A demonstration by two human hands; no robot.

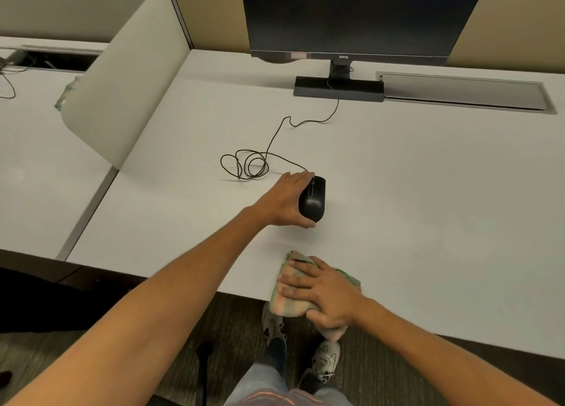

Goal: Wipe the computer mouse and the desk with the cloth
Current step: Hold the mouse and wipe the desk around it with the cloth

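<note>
A black wired computer mouse (313,202) sits mid-desk on the white desk (428,191). My left hand (284,200) wraps it from the left, fingers along its far side and thumb at its near end. Whether the mouse is lifted off the surface I cannot tell. A folded cloth (293,295) with green and orange stripes lies at the desk's front edge, partly hanging over it. My right hand (324,292) presses flat on top of the cloth, thumb curled under its near end.
The mouse cable (253,164) loops on the desk behind my left hand and runs to the monitor (351,17) on its black stand (337,89). A grey cable hatch (464,90) lies at the back right. A white divider panel (128,78) stands to the left.
</note>
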